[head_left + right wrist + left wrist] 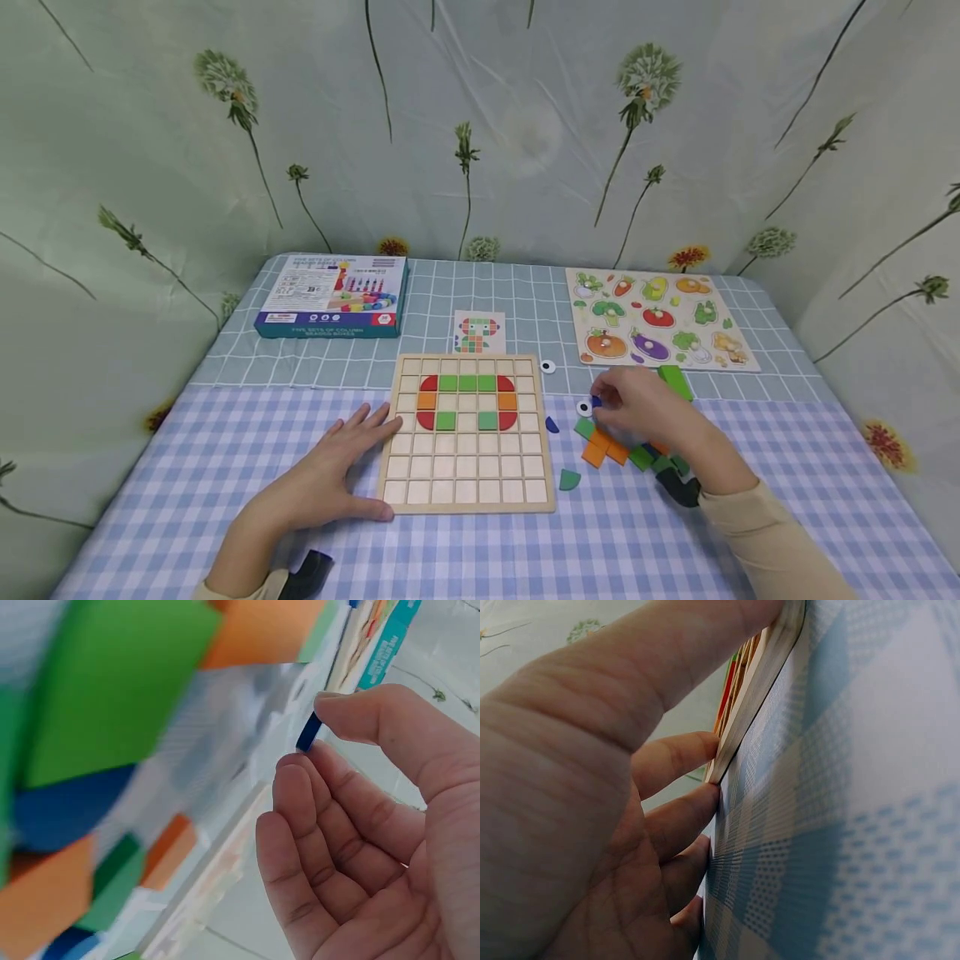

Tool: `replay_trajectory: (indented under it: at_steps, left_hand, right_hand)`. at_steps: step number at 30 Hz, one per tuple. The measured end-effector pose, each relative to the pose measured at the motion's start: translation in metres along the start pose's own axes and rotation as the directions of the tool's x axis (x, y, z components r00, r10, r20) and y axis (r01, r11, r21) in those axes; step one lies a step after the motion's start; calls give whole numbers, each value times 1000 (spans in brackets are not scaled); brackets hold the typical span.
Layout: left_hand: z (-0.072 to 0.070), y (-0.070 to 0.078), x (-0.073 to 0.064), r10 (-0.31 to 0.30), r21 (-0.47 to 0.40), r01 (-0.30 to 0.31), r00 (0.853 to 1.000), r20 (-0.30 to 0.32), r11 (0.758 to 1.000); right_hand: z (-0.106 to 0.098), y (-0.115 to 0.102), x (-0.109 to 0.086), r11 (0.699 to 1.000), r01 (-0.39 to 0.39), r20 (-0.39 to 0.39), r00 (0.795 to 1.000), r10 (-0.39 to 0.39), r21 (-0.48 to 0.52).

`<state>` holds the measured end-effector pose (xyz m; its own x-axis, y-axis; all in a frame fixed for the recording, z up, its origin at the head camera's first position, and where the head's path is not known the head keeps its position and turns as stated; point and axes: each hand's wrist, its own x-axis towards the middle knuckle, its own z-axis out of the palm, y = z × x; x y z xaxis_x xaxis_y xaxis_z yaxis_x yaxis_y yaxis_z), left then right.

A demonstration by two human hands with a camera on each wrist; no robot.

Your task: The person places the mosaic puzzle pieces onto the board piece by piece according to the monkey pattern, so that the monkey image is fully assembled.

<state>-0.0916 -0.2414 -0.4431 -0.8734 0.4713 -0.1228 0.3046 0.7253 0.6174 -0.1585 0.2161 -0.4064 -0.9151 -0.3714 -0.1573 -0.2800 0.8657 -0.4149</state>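
My right hand [637,404] pinches a small dark-blue piece [309,733] between thumb and fingertips, above the loose pieces on the cloth. My left hand [326,471] lies spread at the left side of the wooden grid board [467,507], its thumb and fingertips touching the frame. On the board, red quarter-round pieces [507,420], orange squares [426,401] and green squares [467,382] form an arched outline. Behind the board lies a small pattern card [480,332] with a coloured mosaic figure.
Loose orange [595,452] and green pieces [641,457] lie under and around the right hand. Nearby are an eye piece [548,367], a blue half-round [552,425] and a green quarter-round [569,480]. A boxed set [330,300] and a vegetable puzzle board [660,321] lie farther back.
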Motion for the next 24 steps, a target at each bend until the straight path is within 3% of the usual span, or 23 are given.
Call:
replay_trajectory:
  at_steps: [9,16,24]
  left_hand:
    - [-1,1,0,-23,-6,23,1000,18,1000]
    - [-1,1,1,-17,2,17,1000,14,1000]
    - [-2,2,2,4,9,-4,1000,-3,1000]
  right_hand:
    - [-3,-25,18,995,104,16,995,-103,-10]
    - [2,-43,35,995,103,61,993,-103,4]
    - [10,-54,48,985,173,86,981,-172,-6]
